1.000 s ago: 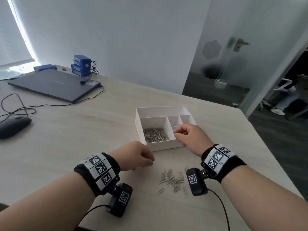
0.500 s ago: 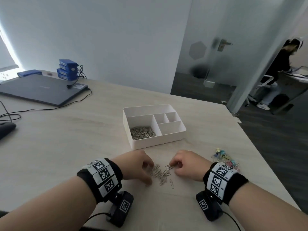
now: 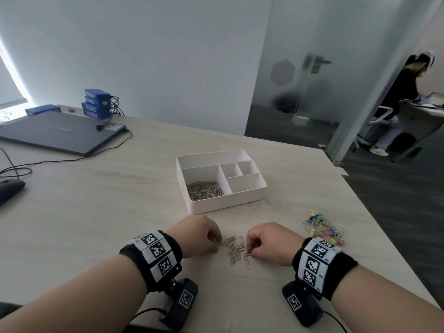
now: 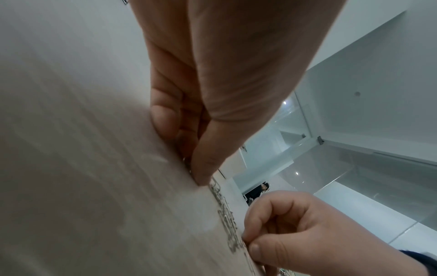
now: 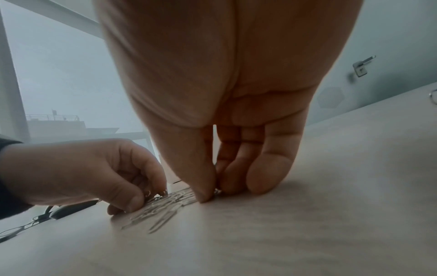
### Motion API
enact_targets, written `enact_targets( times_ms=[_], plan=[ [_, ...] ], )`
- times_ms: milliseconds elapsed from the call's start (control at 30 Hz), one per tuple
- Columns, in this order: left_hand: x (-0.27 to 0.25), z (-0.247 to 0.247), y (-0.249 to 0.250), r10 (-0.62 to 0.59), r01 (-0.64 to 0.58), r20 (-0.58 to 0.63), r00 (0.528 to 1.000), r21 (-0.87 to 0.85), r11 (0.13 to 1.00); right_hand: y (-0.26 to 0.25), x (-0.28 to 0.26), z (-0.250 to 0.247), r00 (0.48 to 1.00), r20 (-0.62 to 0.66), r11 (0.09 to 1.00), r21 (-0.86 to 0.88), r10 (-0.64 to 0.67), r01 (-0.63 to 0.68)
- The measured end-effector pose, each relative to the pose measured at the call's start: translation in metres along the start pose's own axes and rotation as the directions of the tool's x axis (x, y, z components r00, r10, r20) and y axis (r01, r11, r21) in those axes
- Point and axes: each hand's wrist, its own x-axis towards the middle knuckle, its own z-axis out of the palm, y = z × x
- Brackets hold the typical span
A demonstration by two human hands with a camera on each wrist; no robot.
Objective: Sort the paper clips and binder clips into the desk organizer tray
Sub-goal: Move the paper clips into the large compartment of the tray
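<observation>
Loose paper clips [image 3: 236,248] between both hands, fingers [image 5: 205,186] of each pinching clips

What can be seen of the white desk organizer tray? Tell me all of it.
The desk organizer tray is a white, plastic-looking rectangular box with rounded corners, standing flat on the pale wood table, beyond both hands and touched by neither. Inner walls divide it into a long back strip, a large left compartment, two small squares and a wider right compartment. Only the large left one holds anything: a heap of silver paper clips.
</observation>
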Motion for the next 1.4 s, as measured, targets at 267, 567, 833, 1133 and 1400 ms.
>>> enact_targets(
  times_ms=[267, 567, 833, 1133, 1400],
  plan=[
    [0.004, 0.002, 0.001, -0.026, 0.024, -0.052, 0.998, -0.041, 0.999, 0.001, -0.007, -0.003, 0.996, 0.085, 0.999, -0.034, -0.004, 0.007],
    [0.005, 0.003, -0.002, -0.026, 0.024, -0.043, 0.999, -0.060, 0.998, 0.008, -0.017, -0.016, 0.976, 0.214, 0.983, -0.186, 0.044, -0.003],
    [0.007, 0.003, -0.003, -0.032, 0.030, -0.027, 0.999, -0.070, 0.997, -0.008, -0.020, -0.006, 0.954, 0.262, 0.966, -0.174, -0.143, 0.193],
    [0.008, 0.008, -0.008, -0.070, 0.065, -0.046, 0.996, -0.104, 0.992, -0.006, -0.010, -0.001, 0.991, 0.130, 0.994, -0.095, -0.045, 0.057],
    [0.008, 0.007, -0.008, -0.079, 0.074, -0.033, 0.996, -0.139, 0.988, 0.009, -0.004, -0.006, 0.992, 0.063, 0.994, -0.022, 0.106, -0.105]
  ],
)
